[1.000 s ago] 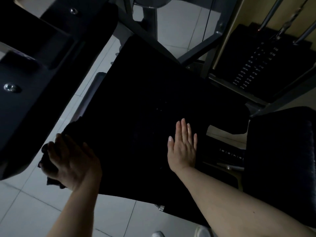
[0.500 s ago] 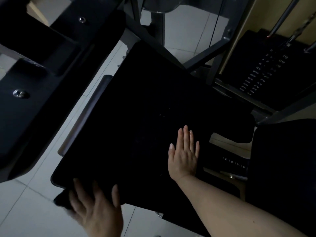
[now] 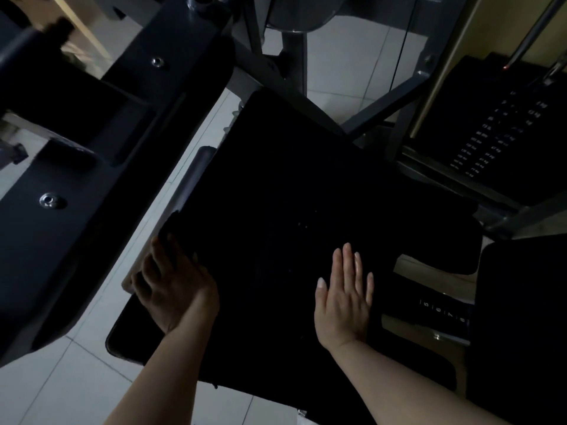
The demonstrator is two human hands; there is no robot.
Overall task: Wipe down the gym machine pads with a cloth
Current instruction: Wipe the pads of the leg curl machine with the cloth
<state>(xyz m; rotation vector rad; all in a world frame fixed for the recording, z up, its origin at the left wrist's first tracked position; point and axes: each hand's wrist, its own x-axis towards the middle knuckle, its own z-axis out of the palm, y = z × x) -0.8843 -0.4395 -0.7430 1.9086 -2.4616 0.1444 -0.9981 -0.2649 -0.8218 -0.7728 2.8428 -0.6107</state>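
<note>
A large black seat pad (image 3: 291, 210) fills the middle of the view. My left hand (image 3: 173, 285) lies on the pad's left edge with its fingers spread. It presses a dark cloth (image 3: 171, 227) against the pad, and the cloth shows just past my fingertips. In the dim light the cloth is hard to tell from the pad. My right hand (image 3: 345, 297) rests flat on the pad's right part, fingers straight and together, holding nothing.
A dark machine frame arm (image 3: 70, 185) with bolts crosses the left side. The weight stack (image 3: 497, 139) stands at the upper right and another black pad (image 3: 521, 326) at the right. Pale floor tiles (image 3: 61, 384) lie below, and grey frame bars (image 3: 383, 105) run behind the seat pad.
My left hand slid with the cloth from the pad's near left corner, then up along its left edge. My right hand stayed flat in place. The view shifted slightly.
</note>
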